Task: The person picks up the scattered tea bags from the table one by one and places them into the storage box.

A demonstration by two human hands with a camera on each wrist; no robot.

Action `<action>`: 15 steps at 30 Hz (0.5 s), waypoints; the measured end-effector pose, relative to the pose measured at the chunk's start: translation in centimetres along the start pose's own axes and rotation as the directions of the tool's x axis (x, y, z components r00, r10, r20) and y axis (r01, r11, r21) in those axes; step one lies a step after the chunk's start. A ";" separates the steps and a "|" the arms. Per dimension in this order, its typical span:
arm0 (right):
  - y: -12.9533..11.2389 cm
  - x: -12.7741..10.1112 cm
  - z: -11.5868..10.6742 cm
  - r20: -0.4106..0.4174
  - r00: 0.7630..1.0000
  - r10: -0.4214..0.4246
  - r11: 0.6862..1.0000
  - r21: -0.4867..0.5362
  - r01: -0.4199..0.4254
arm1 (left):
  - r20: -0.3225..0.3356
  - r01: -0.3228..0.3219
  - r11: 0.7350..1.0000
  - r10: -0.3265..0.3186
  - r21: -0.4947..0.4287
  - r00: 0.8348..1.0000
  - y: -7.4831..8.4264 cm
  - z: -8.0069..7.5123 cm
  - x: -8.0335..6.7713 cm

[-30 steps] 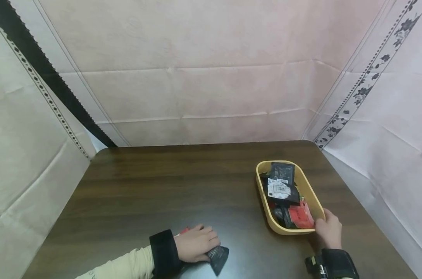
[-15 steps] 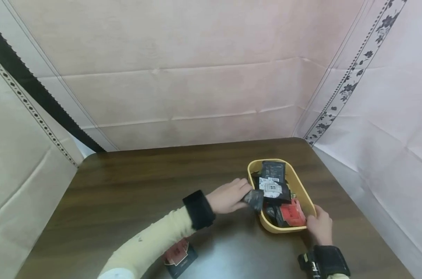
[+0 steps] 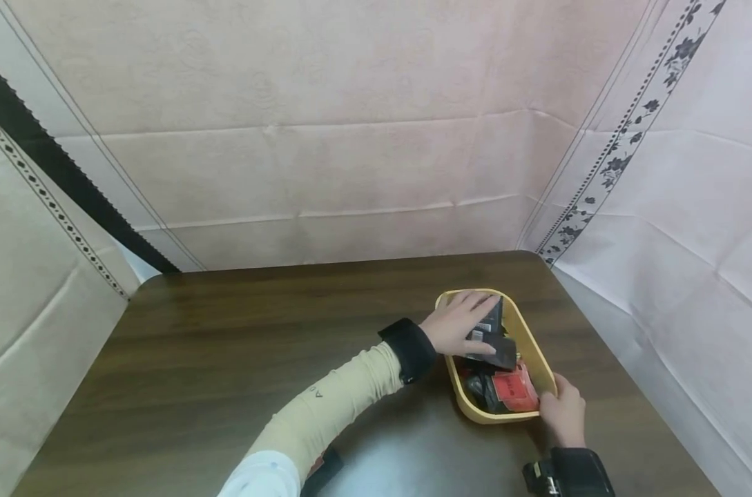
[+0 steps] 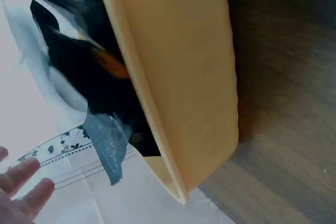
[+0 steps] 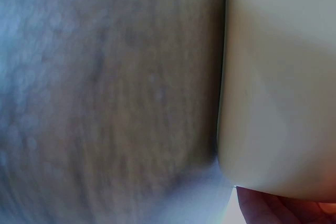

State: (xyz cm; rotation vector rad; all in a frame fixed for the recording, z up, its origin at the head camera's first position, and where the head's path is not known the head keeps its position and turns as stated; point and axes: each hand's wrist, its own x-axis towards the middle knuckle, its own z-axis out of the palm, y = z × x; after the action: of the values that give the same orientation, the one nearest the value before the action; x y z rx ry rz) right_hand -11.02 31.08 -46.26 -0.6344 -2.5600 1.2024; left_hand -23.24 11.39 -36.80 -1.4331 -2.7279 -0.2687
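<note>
My left hand (image 3: 459, 328) is over the far left part of a yellow plastic basket (image 3: 531, 338), fingers spread. In the left wrist view its fingers (image 4: 38, 195) stand apart from the packets. Beneath the hand lie black packets (image 3: 505, 351), partly covered by it. A red packet (image 3: 518, 390) lies at the basket's near end. In the left wrist view a grey glossy packet corner (image 4: 107, 142) sticks out past the rim. My right hand (image 3: 563, 414) grips the basket's near right corner; the right wrist view shows its fingers (image 5: 262, 208) under the basket's edge.
A dark packet with a reddish part (image 3: 327, 473) lies on the brown wooden table (image 3: 257, 331), mostly hidden behind the left forearm. Pale cloth walls (image 3: 320, 172) stand behind the table and along both sides. The basket sits toward the table's right side.
My left hand has carried a small dark packet from the table rightward to the basket and let it go there; its fingers have spread. The right hand keeps holding the basket's corner.
</note>
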 end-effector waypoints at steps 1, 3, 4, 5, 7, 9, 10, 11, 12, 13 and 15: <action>-0.1 0.1 0.0 0.001 1.000 -0.007 1.000 0.002 0.007 | 0.004 -0.004 1.000 0.004 -0.006 1.000 -0.1 -0.1 -0.2; -0.2 0.2 0.1 -0.009 1.000 -0.022 1.000 -0.004 0.022 | 0.006 -0.020 1.000 0.020 -0.010 1.000 -0.5 -0.5 -0.8; -0.2 0.3 0.0 -0.016 0.999 -0.028 1.000 -0.012 0.027 | 0.006 -0.026 1.000 0.027 -0.007 1.000 -0.7 -0.6 -1.2; -0.1 0.3 0.0 -0.022 0.999 -0.034 0.999 -0.020 0.033 | 0.007 -0.031 0.999 0.031 -0.010 0.999 -0.9 -0.7 -1.7; 0.0 0.3 -0.3 -0.028 0.999 -0.034 0.999 -0.035 0.033 | 0.017 -0.035 0.999 0.035 -0.004 0.999 -1.3 -0.8 -2.8; 0.4 0.2 -0.7 -0.028 0.999 -0.024 0.998 -0.051 0.023 | 0.031 -0.044 0.999 0.044 0.021 0.999 -1.6 -0.6 -4.2; 0.6 0.1 -0.9 -0.029 0.999 -0.017 0.998 -0.061 0.015 | 0.040 -0.049 0.998 0.047 0.040 0.998 -1.7 -0.4 -5.1; 0.8 0.0 -1.2 -0.026 1.000 -0.008 0.998 -0.066 0.007 | 0.047 -0.056 0.997 0.053 0.062 0.997 -1.8 -0.2 -6.0; 1.0 -0.1 -1.5 -0.024 1.000 0.004 0.997 -0.073 -0.006 | 0.055 -0.065 0.994 0.060 0.089 0.997 -1.9 0.0 -6.9; 1.3 -0.2 -1.8 -0.024 1.000 0.013 0.997 -0.079 -0.015 | 0.065 -0.072 0.991 0.065 0.113 0.996 -2.0 0.2 -7.9; 1.8 -0.3 -2.5 -0.026 0.999 0.033 0.995 -0.091 -0.035 | 0.083 -0.090 0.984 0.078 0.156 0.993 -2.4 0.7 -10.0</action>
State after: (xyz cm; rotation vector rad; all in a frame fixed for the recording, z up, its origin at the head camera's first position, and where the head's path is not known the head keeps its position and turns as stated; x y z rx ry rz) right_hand -9.25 33.60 -46.13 -0.7105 -2.6065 1.0858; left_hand -19.47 2.08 -38.99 -1.5393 -2.6665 0.0093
